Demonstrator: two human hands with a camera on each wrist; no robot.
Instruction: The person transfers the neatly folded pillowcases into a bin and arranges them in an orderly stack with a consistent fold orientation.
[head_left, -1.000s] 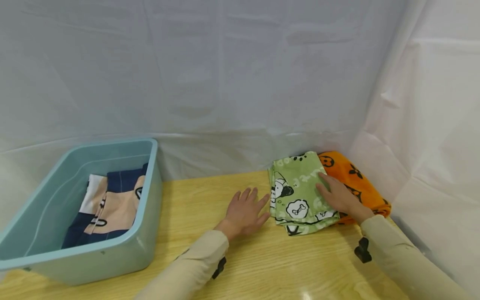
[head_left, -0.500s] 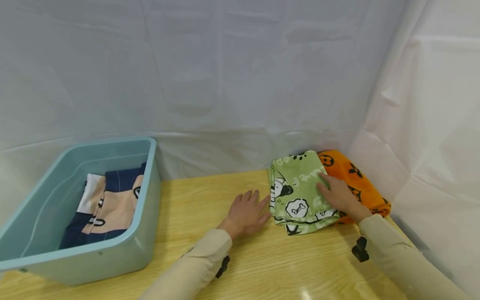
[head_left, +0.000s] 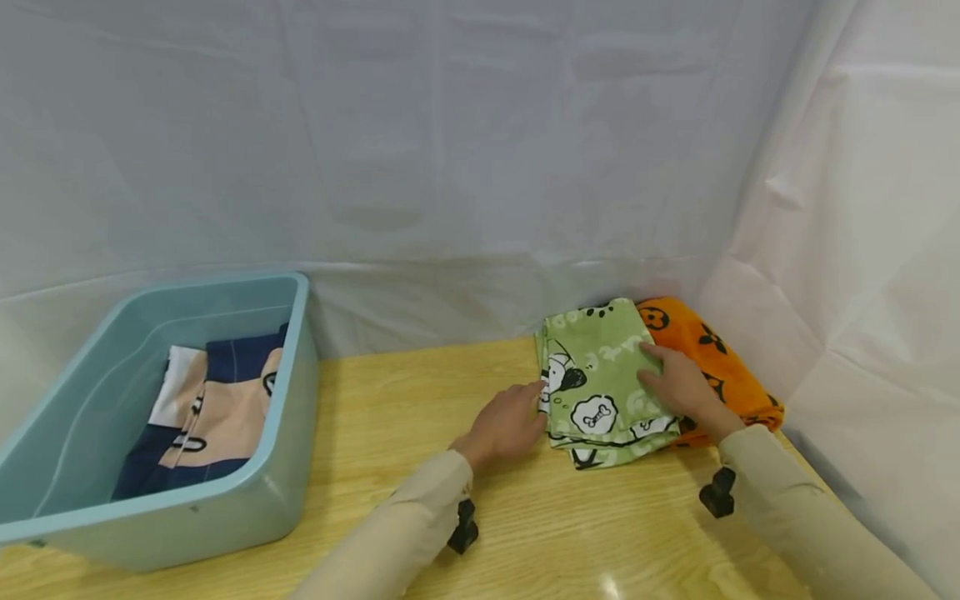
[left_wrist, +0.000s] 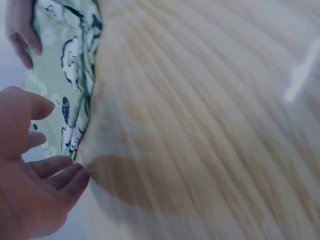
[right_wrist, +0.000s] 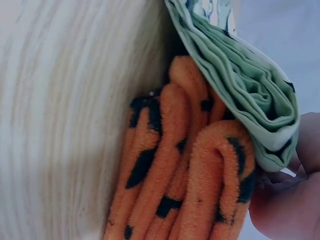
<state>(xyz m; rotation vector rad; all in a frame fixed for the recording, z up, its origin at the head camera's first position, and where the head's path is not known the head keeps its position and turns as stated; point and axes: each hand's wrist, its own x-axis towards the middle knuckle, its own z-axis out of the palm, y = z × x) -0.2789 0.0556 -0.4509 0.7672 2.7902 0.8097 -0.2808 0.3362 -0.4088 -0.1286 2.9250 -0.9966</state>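
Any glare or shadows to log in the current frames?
Head: small glare spot on the table at the bottom edge, shadow beside the right sleeve; left wrist: bright slanting glare streak at right, dark shadow beside the left hand; right wrist: no strong glare, dark shadow along the green cloth's upper-left edge.

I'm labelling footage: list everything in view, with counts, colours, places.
Wooden table: one, yellow-brown, foreground.
Rectangular plastic bin: one, light blue, table's left.
Folded cloth: one, navy, tan and white, in bin.
Folded cartoon-print cloth: one, green, table's right.
Folded plush cloth: one, orange and black, partly under green cloth.
Creased sheeting: count unclear, white, behind and right.
Sleeves: two, beige, foreground.
Wrist devices: two, black, at sleeve ends.
Left hand: one, bare, green cloth's left edge.
Right hand: one, bare, green cloth's right edge.
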